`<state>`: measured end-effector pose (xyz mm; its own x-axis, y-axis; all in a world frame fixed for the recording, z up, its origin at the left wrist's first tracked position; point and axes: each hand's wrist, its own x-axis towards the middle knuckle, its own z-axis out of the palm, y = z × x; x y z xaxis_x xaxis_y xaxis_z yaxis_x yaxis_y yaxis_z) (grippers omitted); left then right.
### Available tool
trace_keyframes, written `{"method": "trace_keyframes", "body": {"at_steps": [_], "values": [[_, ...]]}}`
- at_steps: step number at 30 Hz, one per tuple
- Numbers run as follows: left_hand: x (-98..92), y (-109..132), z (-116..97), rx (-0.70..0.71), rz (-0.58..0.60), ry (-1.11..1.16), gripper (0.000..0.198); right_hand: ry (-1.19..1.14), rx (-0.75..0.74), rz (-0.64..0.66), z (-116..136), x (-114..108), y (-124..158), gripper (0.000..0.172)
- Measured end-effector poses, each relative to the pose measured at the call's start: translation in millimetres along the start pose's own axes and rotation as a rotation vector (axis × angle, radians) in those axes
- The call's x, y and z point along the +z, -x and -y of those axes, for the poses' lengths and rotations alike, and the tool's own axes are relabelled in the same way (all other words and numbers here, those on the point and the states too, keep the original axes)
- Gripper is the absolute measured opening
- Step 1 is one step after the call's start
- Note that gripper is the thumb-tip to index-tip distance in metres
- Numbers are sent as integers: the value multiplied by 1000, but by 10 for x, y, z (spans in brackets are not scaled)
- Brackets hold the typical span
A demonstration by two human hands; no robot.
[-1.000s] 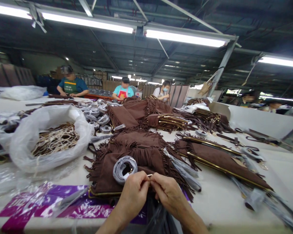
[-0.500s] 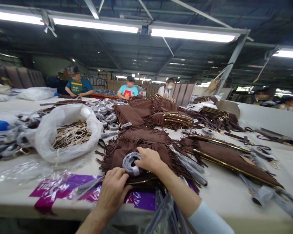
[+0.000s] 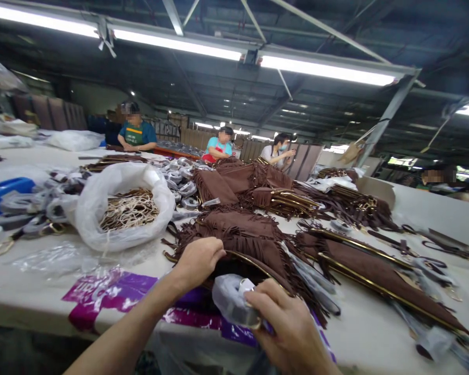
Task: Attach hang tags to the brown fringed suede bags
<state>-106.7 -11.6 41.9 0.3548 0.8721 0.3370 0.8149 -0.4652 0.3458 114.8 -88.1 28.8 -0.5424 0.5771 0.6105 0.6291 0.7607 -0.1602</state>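
Observation:
My left hand (image 3: pixel 201 260) is closed on the upper edge of a brown fringed bag (image 3: pixel 254 247), which gapes to show a dark inside and a gold zipper along its rim. In my right hand (image 3: pixel 285 317) is a coiled strap (image 3: pixel 232 299) wrapped in clear plastic, pinched between thumb and fingers in front of the bag's opening. The bag lies near the table's front edge, over purple printed plastic (image 3: pixel 121 291).
A white plastic bag of looped cords (image 3: pixel 128 211) stands on the left, wrapped strap coils (image 3: pixel 180 179) behind it. More brown fringed bags (image 3: pixel 219 185) are piled further back, others (image 3: pixel 367 263) lie right. Several people work across the table (image 3: pixel 375 323).
My right hand has lifted the coiled strap off the bag and brought it nearer to me. My left hand has moved up to the bag's edge, and the bag now gapes.

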Motion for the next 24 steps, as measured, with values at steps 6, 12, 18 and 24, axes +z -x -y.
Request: {"method": "trace_keyframes", "body": {"at_steps": [6,12,18,24], "values": [[-135,73,-203,79,-17,135,27,484,242,149,-115,665,-114,31],[144,384,36,34,-3,170,24,60,333,318,78,769,-239,53],[324,807,467,98,69,240,28,-187,125,214,54,350,390,32],[205,1004,772,-76,5,-56,55,-400,265,201,80,356,571,17]]}}
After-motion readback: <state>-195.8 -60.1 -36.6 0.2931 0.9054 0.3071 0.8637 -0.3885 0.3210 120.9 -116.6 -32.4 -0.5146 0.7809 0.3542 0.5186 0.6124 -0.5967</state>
